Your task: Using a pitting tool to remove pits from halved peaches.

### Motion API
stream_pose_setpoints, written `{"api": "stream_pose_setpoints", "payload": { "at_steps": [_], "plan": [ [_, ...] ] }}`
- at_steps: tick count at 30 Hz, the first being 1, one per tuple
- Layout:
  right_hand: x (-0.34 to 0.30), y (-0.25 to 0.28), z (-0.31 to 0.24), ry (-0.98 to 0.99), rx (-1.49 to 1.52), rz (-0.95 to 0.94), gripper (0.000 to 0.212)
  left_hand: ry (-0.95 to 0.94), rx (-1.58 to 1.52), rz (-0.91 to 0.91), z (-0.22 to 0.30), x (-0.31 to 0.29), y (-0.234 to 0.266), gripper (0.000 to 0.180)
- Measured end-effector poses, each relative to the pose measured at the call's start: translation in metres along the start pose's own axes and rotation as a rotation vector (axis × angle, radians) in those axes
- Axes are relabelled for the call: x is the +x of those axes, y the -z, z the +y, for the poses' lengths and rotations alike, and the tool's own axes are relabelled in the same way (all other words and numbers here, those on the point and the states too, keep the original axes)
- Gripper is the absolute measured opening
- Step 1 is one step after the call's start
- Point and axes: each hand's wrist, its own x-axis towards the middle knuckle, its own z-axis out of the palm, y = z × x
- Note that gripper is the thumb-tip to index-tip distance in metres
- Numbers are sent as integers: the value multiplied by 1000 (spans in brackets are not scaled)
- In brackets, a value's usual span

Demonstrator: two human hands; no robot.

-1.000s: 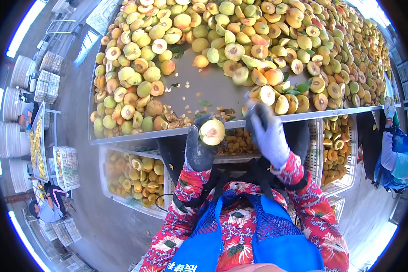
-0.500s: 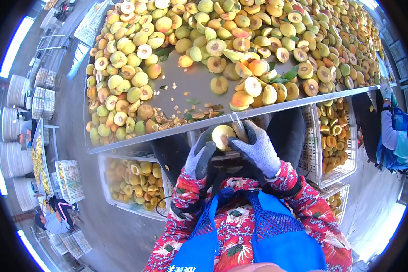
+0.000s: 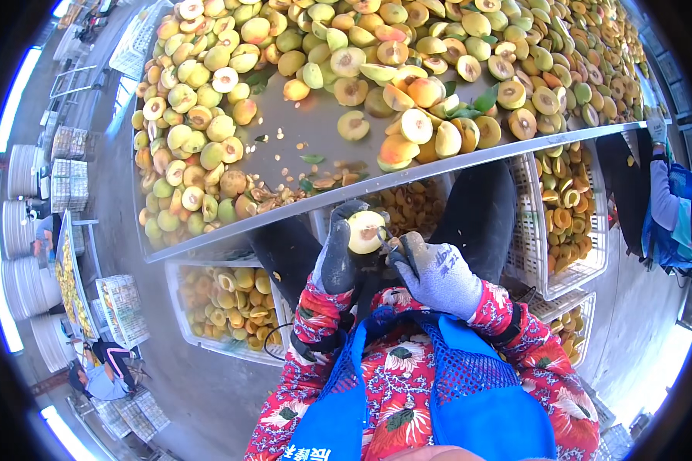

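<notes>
My left hand, in a grey-and-black coated glove, is closed around a halved peach, its pale cut face turned up and to the right. In my gloved right hand is a small metal pitting tool, fingers wrapped round its handle. The tool's tip is at the right edge of the cut face; whether it is in the flesh I cannot tell. Both hands are in front of my body, just below the near rim of a metal table heaped with halved peaches.
Loose pits and leaves lie near the table's front edge. White crates of peach halves stand below: one crate at left, another crate at right. More peach halves lie under the rim between my legs. A co-worker's sleeve shows at far right.
Both hands have drawn back from the table rim toward my body. The tool, earlier pointing up beside the peach, now has its tip at the cut face. The view has shifted slightly.
</notes>
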Motion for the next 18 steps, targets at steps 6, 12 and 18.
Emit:
{"api": "stream_pose_setpoints", "payload": {
  "at_steps": [6, 12, 18],
  "plan": [
    [-1, -7, -7, 8, -63, -11, 27, -19, -46, 122, -11, -2, -9, 40],
    [-3, -14, -8, -50, -45, -102, 26, -359, 783, 250, -16, 3, -12, 29],
    [0, -4, 2, -325, 639, -285, 24, -268, 672, 357, -22, 2, -31, 30]
  ]
}}
